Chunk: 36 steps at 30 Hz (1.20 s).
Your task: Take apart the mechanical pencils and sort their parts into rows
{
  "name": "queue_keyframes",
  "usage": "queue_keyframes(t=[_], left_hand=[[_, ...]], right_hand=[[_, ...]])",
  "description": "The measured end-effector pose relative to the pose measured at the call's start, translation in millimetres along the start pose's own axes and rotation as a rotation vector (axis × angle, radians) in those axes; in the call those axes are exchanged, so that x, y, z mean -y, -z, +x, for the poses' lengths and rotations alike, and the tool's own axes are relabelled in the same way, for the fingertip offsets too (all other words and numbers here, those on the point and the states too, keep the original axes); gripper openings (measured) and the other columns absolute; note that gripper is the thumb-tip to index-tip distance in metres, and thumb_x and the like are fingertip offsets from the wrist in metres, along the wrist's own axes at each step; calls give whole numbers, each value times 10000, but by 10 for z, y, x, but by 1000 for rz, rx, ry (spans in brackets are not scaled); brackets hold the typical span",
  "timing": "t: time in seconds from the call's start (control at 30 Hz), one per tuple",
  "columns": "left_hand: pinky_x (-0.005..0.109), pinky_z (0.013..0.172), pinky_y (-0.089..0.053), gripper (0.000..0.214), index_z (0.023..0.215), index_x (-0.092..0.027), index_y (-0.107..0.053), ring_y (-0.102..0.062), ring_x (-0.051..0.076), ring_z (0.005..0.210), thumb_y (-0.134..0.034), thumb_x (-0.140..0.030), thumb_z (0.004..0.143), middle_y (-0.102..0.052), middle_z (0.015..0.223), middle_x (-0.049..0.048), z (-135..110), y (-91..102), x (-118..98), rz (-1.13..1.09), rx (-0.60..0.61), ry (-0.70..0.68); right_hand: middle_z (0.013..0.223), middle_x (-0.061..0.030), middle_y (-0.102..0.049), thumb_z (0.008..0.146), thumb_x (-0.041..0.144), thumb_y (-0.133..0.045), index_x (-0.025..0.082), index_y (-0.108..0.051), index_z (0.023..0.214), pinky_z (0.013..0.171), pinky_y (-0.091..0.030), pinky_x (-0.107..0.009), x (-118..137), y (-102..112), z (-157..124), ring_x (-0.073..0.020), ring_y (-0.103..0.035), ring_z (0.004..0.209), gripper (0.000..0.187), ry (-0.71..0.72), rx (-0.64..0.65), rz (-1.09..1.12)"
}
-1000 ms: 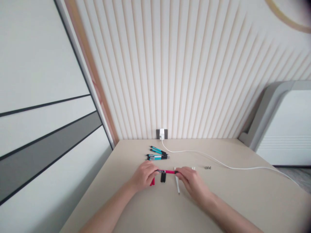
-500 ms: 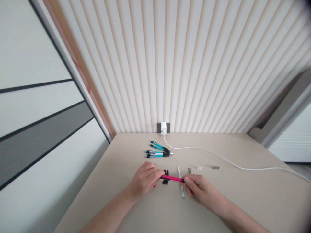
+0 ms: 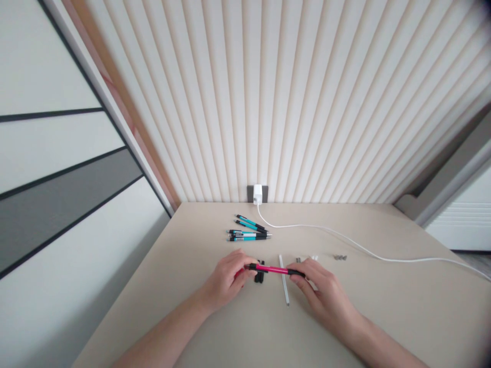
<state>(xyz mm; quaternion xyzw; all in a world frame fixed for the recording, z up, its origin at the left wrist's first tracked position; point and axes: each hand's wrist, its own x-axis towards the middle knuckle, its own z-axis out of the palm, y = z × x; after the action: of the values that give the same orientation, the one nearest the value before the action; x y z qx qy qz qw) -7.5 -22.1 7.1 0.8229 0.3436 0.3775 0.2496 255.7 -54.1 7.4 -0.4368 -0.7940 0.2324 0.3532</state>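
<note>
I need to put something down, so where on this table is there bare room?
Bare tabletop shows between the forearms, and right of the right hand, on the near side of the white cable. It's crowded mid-table, where the left hand and right hold the pink pen near black pieces, and around the blue pens.

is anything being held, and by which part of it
A pink pen: the left hand holds its black clip end, and the right hand holds its black grip end.

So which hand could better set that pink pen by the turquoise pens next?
Probably the left hand: it holds the end of the pink pen nearer the turquoise pens; the right hand holds the other end.
</note>
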Motion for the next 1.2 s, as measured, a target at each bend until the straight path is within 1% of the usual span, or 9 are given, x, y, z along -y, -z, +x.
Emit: queue_keyframes(t=[0.17, 0.27, 0.47, 0.63, 0.73, 0.83, 0.97, 1.1, 1.2], left_hand=[[256, 598, -448, 404, 1160, -156, -639, -562, 145, 652, -494, -456, 932, -685, 830, 85, -25, -7, -143, -353, -15, 267], [259, 577, -437, 447, 1155, -132, -646, -573, 153, 661, -462, -480, 943, -689, 779, 93, -41, -31, -179, -609, -28, 411], [237, 560, -398, 334, 1007, -149, -695, -531, 113, 586, -598, -444, 883, -654, 671, 44, -39, -78, -87, -826, -33, 457], [227, 547, -416, 404, 1096, -149, -647, -564, 133, 646, -595, -481, 872, -678, 776, 66, -30, -37, -104, -693, -24, 397], [238, 623, -459, 324, 1086, -167, -648, -605, 149, 729, -633, -401, 862, -697, 873, 71, -14, -4, -146, -438, -13, 334], [236, 689, -466, 180, 995, -186, -681, -623, 139, 730, -604, -311, 890, -707, 836, 39, -4, 24, -191, -163, 20, 226], [222, 645, -450, 166, 968, -175, -674, -602, 126, 669, -552, -274, 915, -682, 766, 22, -8, 60, -276, 14, 54, 132], [207, 618, -462, 152, 955, -183, -660, -603, 112, 625, -532, -262, 931, -685, 745, 3, -2, 71, -339, 3, 98, 183], [200, 619, -483, 131, 996, -183, -638, -626, 110, 647, -526, -219, 939, -693, 762, 6, 5, 72, -293, 49, 25, 79]], right_hand=[[896, -88, -652, 960, 299, -448, 280, -614, 1105, 705, -490, -357, -24, 25, 12, -231, -593, 821, 222, -23, -30, 12], [903, -86, -652, 961, 309, -444, 273, -619, 1091, 712, -487, -351, -33, 23, 12, -229, -595, 830, 221, -41, -25, 22], [865, -69, -642, 967, 322, -431, 254, -632, 1060, 688, -467, -311, -25, -14, 5, -202, -589, 782, 232, -71, 14, 54], [739, -41, -621, 984, 375, -385, 219, -643, 930, 625, -439, -281, 14, -23, 18, -176, -563, 680, 306, -155, 51, 107], [723, -29, -626, 990, 399, -370, 203, -630, 843, 615, -419, -267, 27, -18, 27, -160, -558, 662, 358, -179, 112, 114], [715, -24, -618, 993, 398, -372, 197, -629, 842, 605, -402, -259, 31, 10, 37, -151, -549, 656, 359, -147, 158, 91], [720, -30, -597, 995, 335, -398, 198, -640, 919, 625, -391, -268, 34, 67, 37, -157, -527, 678, 288, -43, 100, 1], [729, -47, -580, 979, 286, -442, 195, -639, 992, 662, -383, -302, 54, 81, -1, -178, -487, 695, 217, 121, 1, -106], [780, -62, -599, 973, 305, -452, 197, -638, 1052, 691, -394, -313, 96, 68, -10, -189, -501, 738, 229, 89, -28, -53]])
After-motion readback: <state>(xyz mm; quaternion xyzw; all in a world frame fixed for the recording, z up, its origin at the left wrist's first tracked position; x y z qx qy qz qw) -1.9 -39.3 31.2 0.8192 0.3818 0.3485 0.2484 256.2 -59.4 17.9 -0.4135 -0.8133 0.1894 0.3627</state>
